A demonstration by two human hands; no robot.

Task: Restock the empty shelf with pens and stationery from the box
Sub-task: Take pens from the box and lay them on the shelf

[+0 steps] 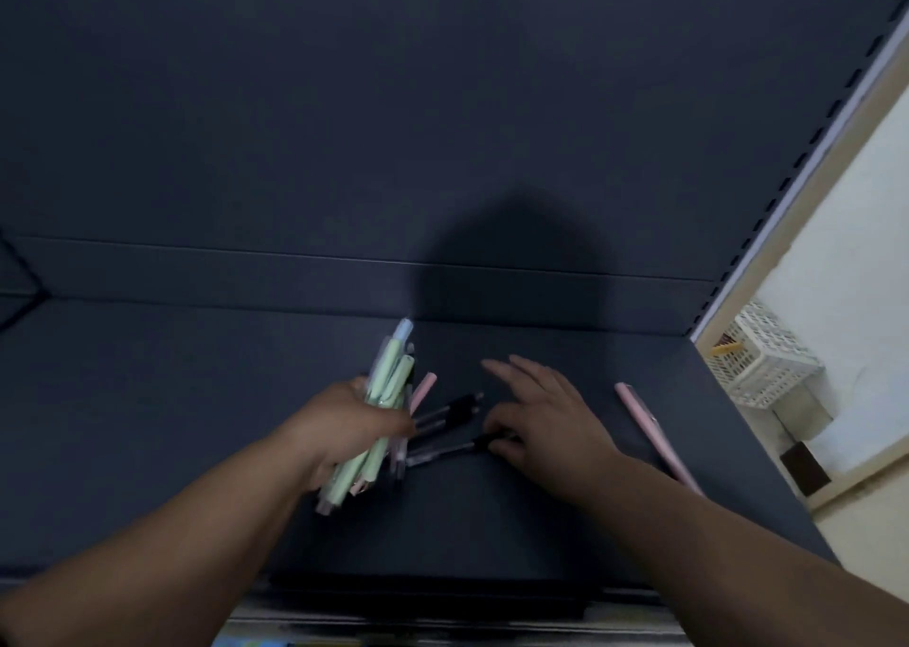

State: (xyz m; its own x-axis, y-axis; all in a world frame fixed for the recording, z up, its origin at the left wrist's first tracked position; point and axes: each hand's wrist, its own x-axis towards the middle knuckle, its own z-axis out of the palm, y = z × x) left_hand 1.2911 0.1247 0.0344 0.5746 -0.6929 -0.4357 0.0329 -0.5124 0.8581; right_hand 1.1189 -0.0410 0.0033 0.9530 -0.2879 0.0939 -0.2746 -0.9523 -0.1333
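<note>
Left hand (344, 420) gripped blurred pen bundle (388, 376); right hand (551, 415) fingers splayed over black pen (442, 449), grip unclear; dark shelf (147, 425), pink pen (644, 425) lying on it, white basket (767, 361) beyond

Pens on the dark shelf (196, 400)
In the left hand (344, 425), pastel green pens (388, 390) bunched; black pens (455, 410) fanned beside them; pink pen (649, 430) lying apart, right.

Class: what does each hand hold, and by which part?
The left hand grips a bundle of pastel pens around its middle. The right hand touches a black pen at its dark end; grip unclear.
</note>
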